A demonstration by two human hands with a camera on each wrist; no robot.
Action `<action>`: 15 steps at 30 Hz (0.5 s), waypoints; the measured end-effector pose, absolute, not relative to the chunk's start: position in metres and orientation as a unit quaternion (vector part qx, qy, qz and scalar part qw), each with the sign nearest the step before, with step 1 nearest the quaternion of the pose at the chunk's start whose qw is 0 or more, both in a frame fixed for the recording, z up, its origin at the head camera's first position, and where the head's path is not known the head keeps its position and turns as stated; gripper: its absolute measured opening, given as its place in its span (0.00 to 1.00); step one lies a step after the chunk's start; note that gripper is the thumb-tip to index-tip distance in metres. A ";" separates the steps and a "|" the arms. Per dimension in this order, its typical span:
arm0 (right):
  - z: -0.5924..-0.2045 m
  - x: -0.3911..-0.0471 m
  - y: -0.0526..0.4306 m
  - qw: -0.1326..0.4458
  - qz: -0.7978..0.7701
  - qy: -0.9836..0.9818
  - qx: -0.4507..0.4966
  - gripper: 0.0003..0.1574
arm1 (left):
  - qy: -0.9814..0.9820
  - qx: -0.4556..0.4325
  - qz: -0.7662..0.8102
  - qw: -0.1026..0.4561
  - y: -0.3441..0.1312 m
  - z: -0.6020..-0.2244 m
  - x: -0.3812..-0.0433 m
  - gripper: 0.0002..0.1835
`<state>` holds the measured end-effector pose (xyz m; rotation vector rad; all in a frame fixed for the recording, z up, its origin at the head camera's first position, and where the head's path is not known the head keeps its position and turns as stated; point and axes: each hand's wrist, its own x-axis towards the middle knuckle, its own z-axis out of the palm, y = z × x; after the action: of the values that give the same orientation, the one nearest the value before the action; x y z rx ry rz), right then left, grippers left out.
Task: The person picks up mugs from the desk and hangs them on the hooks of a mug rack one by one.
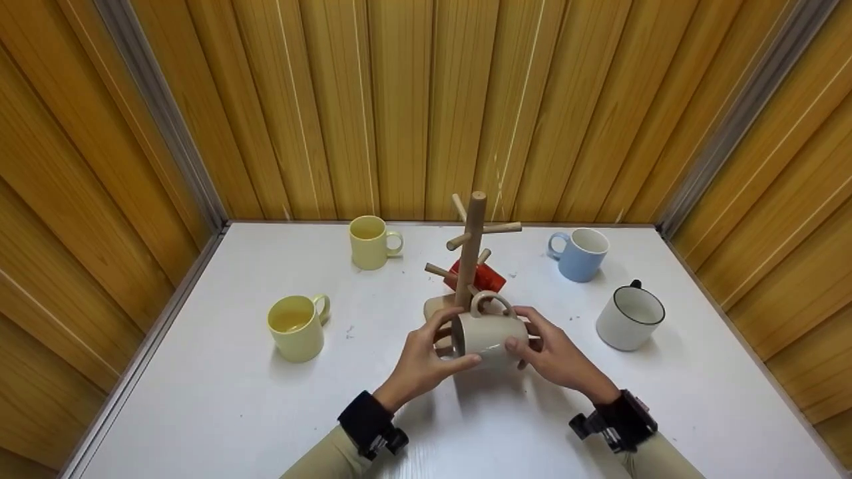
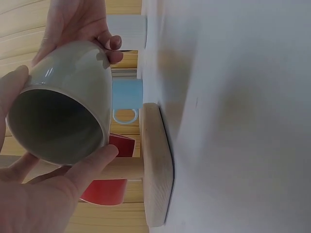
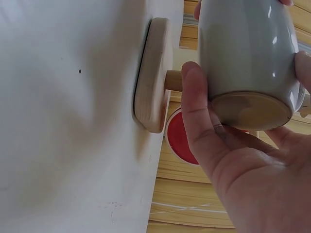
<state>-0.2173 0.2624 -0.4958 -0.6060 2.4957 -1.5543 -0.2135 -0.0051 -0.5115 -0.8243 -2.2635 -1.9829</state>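
Both hands hold a pale grey mug (image 1: pixel 491 338) on its side, off the table, in front of a wooden mug tree (image 1: pixel 470 249). Its handle points up, close to a lower peg; whether the two touch cannot be told. My left hand (image 1: pixel 426 356) grips the mug at its rim, and the dark mouth (image 2: pixel 56 126) faces that side. At the base end, my right hand (image 1: pixel 556 356) has thumb and fingers around the body, with the tan underside (image 3: pixel 252 110) showing. Behind the post a red mug (image 1: pixel 491 278) sits tilted among the lower pegs, partly hidden.
Two yellow mugs (image 1: pixel 296 329) stand on the left of the white table (image 1: pixel 200 399), one farther back. A blue mug (image 1: pixel 582 256) and a white mug with a black rim (image 1: pixel 629 319) stand on the right. Wood-patterned walls (image 1: pixel 399 106) enclose the back and sides.
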 end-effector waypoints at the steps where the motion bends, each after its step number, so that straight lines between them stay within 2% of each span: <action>1: -0.497 -0.218 0.262 0.071 -0.519 0.828 -0.202 0.34 | -0.724 -0.264 -0.637 0.008 -0.005 -0.512 -0.214 0.40; 15: -0.500 -0.223 0.260 0.083 -0.512 0.834 -0.189 0.35 | -0.726 -0.256 -0.638 -0.007 -0.007 -0.516 -0.219 0.40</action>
<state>-0.2232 0.2603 -0.4996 -0.5637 2.4893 -1.5293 -0.2195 -0.0068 -0.5161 -0.8089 -2.2923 -2.0130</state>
